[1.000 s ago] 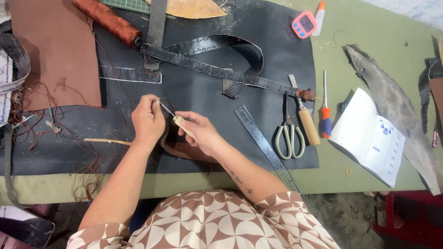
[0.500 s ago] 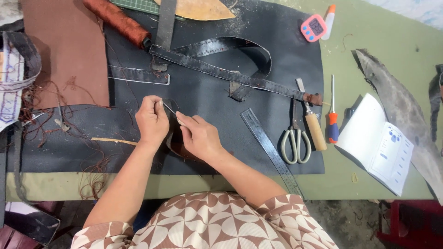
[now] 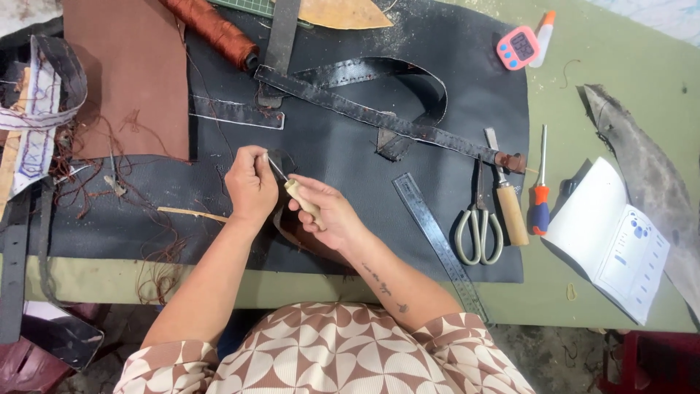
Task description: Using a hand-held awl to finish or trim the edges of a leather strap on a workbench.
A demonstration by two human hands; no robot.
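Note:
My right hand (image 3: 329,216) grips an awl with a pale wooden handle (image 3: 302,200), its thin metal tip pointing up-left toward my left hand. My left hand (image 3: 251,184) pinches the edge of a small dark brown leather piece (image 3: 300,235) that lies between both hands on a large black leather sheet (image 3: 343,153). The awl's tip meets the leather right at my left fingertips. Most of the small piece is hidden under my hands.
On the black sheet lie a metal ruler (image 3: 437,244), scissors (image 3: 478,219), a wooden-handled knife (image 3: 508,201), a long dark strap (image 3: 379,117) and a roll of brown thread (image 3: 213,31). A red-handled screwdriver (image 3: 539,197), white booklet (image 3: 616,244), pink timer (image 3: 517,47), brown leather (image 3: 127,80) lie around.
Both hands have stayed on the small leather piece; my right hand has tilted the awl slightly, so the handle now shows. The head view has shifted a little.

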